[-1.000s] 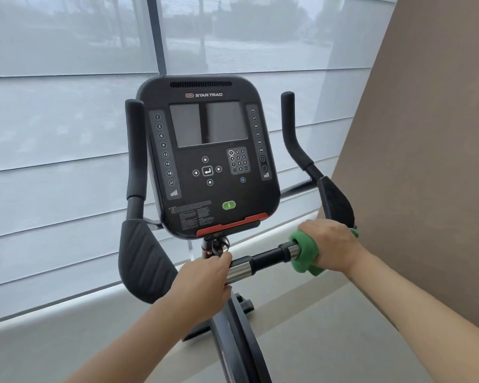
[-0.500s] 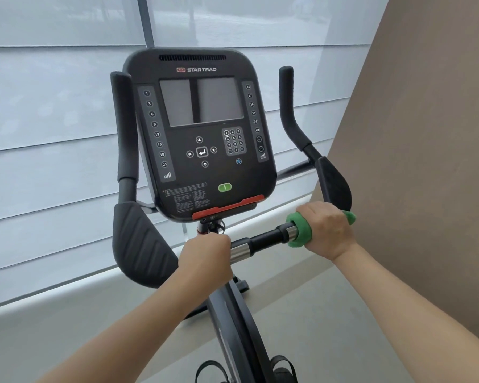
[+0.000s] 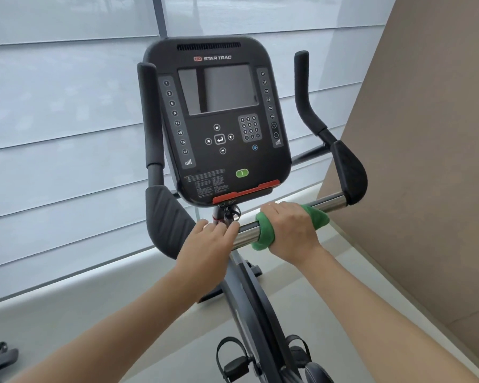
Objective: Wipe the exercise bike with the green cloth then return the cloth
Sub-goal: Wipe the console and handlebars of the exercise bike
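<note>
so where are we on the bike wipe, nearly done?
Not near done, as far as this view shows. In hand: the right hand grips the green cloth wrapped around the chrome handlebar tube; the left hand rests at the bar's centre. Nothing shows whether the black console was wiped. Returning the cloth remains.

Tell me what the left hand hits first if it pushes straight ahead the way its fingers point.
Probably the post under the console: the left hand already has its fingertips at it, though depth is unclear.
</note>
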Action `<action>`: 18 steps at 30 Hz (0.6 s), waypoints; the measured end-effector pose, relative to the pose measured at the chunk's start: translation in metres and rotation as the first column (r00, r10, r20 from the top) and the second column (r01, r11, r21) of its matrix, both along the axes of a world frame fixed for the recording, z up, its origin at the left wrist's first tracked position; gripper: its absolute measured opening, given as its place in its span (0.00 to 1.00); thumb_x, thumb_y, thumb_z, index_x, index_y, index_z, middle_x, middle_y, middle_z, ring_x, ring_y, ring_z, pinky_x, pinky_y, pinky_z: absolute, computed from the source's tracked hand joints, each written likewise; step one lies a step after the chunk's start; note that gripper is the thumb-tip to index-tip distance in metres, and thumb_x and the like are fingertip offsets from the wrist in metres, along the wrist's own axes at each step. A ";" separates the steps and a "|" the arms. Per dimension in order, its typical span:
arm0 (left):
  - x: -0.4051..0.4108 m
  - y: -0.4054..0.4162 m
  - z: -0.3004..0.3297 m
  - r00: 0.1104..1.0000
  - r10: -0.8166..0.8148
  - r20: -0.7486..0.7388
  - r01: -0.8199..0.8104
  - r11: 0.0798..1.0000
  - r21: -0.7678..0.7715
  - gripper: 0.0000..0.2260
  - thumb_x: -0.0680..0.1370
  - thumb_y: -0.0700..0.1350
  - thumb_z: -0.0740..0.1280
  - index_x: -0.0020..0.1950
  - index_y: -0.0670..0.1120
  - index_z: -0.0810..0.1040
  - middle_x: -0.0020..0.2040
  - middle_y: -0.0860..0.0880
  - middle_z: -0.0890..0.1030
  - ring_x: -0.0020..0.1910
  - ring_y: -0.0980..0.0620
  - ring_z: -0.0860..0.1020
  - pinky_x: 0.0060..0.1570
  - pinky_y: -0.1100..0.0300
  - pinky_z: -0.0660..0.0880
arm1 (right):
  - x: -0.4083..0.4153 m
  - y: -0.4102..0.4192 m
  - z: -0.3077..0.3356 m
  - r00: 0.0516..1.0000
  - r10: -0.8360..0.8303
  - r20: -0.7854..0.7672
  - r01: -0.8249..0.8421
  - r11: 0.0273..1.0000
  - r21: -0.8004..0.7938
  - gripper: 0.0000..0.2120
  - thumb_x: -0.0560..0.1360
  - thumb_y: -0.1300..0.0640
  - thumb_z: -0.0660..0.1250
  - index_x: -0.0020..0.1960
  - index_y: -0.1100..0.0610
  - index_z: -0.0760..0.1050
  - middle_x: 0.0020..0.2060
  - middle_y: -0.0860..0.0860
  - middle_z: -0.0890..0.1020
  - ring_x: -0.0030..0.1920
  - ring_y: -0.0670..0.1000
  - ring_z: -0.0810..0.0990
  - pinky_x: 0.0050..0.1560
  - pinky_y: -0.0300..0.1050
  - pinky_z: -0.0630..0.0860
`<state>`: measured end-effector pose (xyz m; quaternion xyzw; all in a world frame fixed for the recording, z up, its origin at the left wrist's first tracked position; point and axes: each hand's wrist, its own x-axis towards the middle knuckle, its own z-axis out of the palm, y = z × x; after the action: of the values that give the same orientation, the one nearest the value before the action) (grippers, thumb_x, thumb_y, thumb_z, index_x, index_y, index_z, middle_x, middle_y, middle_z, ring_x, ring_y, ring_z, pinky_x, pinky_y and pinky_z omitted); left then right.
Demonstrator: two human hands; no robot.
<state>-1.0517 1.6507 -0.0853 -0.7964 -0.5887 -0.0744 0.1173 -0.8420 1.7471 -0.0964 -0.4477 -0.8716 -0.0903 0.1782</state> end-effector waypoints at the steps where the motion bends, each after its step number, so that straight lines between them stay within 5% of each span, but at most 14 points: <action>1: -0.019 -0.008 -0.003 0.998 -0.064 -0.007 0.064 0.997 0.047 0.26 0.73 0.41 0.73 0.71 0.46 0.74 0.53 0.51 0.82 0.52 0.47 0.80 0.67 0.48 0.73 | -0.004 -0.002 0.000 1.000 -0.003 0.006 0.003 1.000 -0.006 0.13 0.66 0.54 0.75 0.47 0.53 0.75 0.39 0.50 0.79 0.39 0.54 0.77 0.43 0.51 0.76; 3: -0.059 -0.023 -0.005 0.987 -0.153 -0.045 0.155 0.987 0.051 0.30 0.76 0.42 0.70 0.79 0.48 0.69 0.70 0.51 0.77 0.72 0.46 0.74 0.77 0.38 0.64 | -0.011 -0.009 0.000 1.000 -0.004 -0.011 0.004 1.000 -0.003 0.12 0.65 0.55 0.73 0.47 0.54 0.75 0.39 0.49 0.78 0.39 0.54 0.76 0.44 0.51 0.74; 5: -0.094 -0.034 -0.006 0.978 -0.196 -0.076 0.197 0.980 0.008 0.35 0.77 0.41 0.65 0.84 0.52 0.60 0.83 0.53 0.63 0.84 0.47 0.59 0.80 0.37 0.57 | -0.024 -0.017 0.004 1.000 0.013 -0.025 -0.013 1.000 0.016 0.12 0.65 0.54 0.72 0.47 0.54 0.76 0.40 0.50 0.78 0.40 0.55 0.76 0.43 0.50 0.72; 7: -0.124 -0.038 -0.007 0.980 -0.194 -0.050 0.195 0.981 0.013 0.38 0.77 0.39 0.62 0.86 0.55 0.55 0.86 0.54 0.54 0.85 0.47 0.52 0.80 0.37 0.55 | -0.050 -0.029 0.007 0.997 0.079 -0.010 -0.079 0.997 0.023 0.13 0.64 0.53 0.72 0.47 0.53 0.75 0.39 0.49 0.78 0.39 0.55 0.75 0.42 0.50 0.72; 11: -0.164 -0.037 -0.013 0.987 -0.126 0.101 0.117 0.989 0.092 0.44 0.72 0.31 0.65 0.85 0.56 0.57 0.86 0.53 0.55 0.85 0.45 0.52 0.77 0.31 0.61 | -0.108 -0.056 0.004 0.991 0.134 0.004 -0.134 0.990 -0.032 0.19 0.59 0.51 0.76 0.46 0.52 0.73 0.37 0.48 0.76 0.37 0.53 0.74 0.40 0.49 0.71; 14: -0.148 -0.040 -0.030 0.921 -0.118 0.370 0.075 0.989 0.129 0.45 0.68 0.28 0.68 0.83 0.52 0.62 0.85 0.49 0.57 0.85 0.39 0.52 0.74 0.32 0.67 | -0.111 -0.058 0.006 0.996 0.083 0.010 -0.083 0.995 -0.055 0.20 0.58 0.49 0.77 0.45 0.51 0.72 0.36 0.47 0.75 0.36 0.53 0.74 0.41 0.50 0.73; 18: -0.116 -0.042 -0.042 0.775 -0.092 0.625 0.026 0.993 0.114 0.39 0.71 0.31 0.70 0.81 0.50 0.65 0.85 0.48 0.55 0.85 0.38 0.49 0.69 0.35 0.74 | -0.117 -0.044 0.037 0.958 0.106 0.266 0.005 0.921 -0.388 0.16 0.62 0.45 0.76 0.43 0.46 0.71 0.34 0.42 0.76 0.35 0.49 0.75 0.38 0.46 0.73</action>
<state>-1.1679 1.6092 -0.1274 -0.7372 -0.5643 -0.3685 -0.0489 -0.9592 1.7034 -0.0593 -0.4337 -0.9000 0.0247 -0.0367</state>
